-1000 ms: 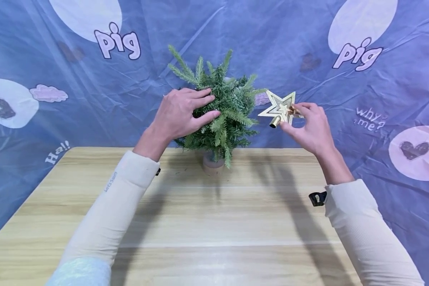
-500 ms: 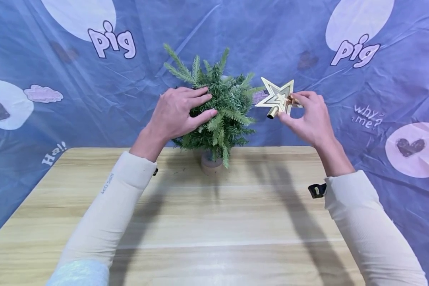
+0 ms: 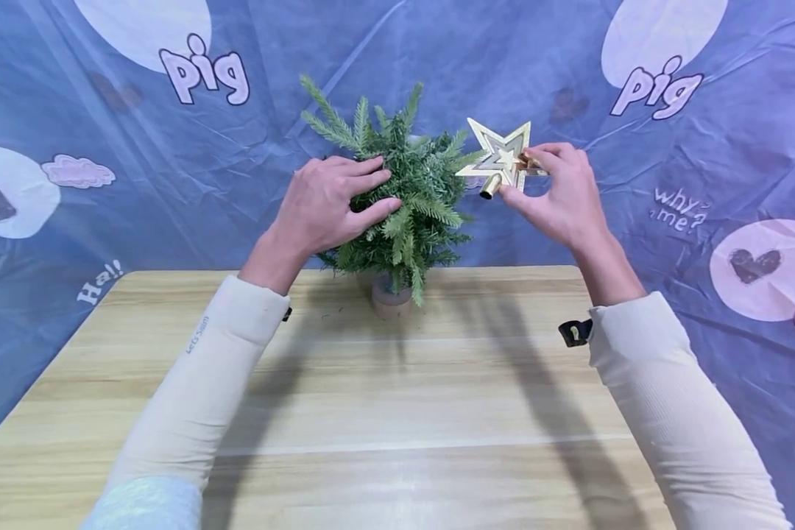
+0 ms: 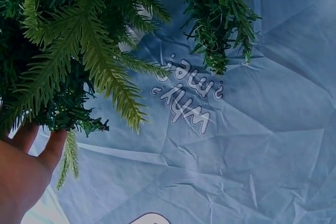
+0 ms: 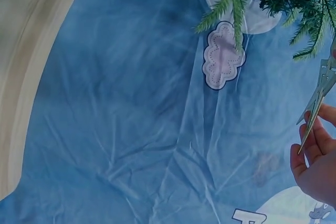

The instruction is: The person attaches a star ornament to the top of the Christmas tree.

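Observation:
A small artificial Christmas tree (image 3: pixel 411 199) stands on the table. My left hand (image 3: pixel 324 199) rests against its left side, thumb and fingers spread and fairly straight over the branches; in the left wrist view, part of the left hand (image 4: pixel 26 166) lies against the green foliage (image 4: pixel 79 40), some fingertips hidden by it. To the right of the tree, in the air, my right hand (image 3: pixel 563 188) pinches a gold star tree topper (image 3: pixel 503 156) by its right side. The topper's hollow socket points down and left. In the right wrist view the star (image 5: pixel 315 106) appears edge-on between the fingers.
The tree's round base (image 3: pixel 391 298) sits near the back edge of the wood-grain table (image 3: pixel 384 412). Behind hangs a blue printed cloth (image 3: pixel 265 147) with creases. Black straps (image 3: pixel 575 333) show at the sleeve cuffs.
My right hand has raised the gold star topper and brought it left, nearer the tree's upper branches. My left hand has stayed at the tree's side. The view has shifted slightly.

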Motion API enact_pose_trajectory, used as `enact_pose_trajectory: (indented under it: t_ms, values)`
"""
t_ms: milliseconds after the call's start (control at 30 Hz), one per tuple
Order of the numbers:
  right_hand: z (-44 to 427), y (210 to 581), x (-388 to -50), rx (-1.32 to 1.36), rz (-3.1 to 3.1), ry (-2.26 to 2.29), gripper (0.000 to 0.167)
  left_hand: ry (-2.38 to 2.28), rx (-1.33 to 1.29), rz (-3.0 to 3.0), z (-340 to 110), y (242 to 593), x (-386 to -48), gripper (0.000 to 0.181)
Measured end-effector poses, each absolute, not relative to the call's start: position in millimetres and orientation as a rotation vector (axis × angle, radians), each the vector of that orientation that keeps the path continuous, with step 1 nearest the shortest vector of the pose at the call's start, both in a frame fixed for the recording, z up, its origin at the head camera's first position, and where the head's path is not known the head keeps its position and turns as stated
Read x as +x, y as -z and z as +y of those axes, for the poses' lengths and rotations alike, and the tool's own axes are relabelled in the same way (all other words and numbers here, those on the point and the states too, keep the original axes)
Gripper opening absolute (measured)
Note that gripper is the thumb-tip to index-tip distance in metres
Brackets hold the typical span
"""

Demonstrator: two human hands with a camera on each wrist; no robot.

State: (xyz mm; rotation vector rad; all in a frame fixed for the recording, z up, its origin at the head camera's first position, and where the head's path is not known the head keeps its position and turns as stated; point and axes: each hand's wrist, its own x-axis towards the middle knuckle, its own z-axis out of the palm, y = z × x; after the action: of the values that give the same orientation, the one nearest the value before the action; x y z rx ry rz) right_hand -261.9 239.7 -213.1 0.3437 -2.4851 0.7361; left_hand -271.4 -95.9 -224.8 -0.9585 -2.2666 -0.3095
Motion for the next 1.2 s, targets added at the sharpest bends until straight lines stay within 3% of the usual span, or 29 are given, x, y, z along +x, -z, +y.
enact_pose_trajectory:
  t_ms: [1200]
  values:
    - [196,205,-271,0.388,-2.464,-0.745,0.066,0.286,-0.938,-2.274,-95,226,-272,0.055]
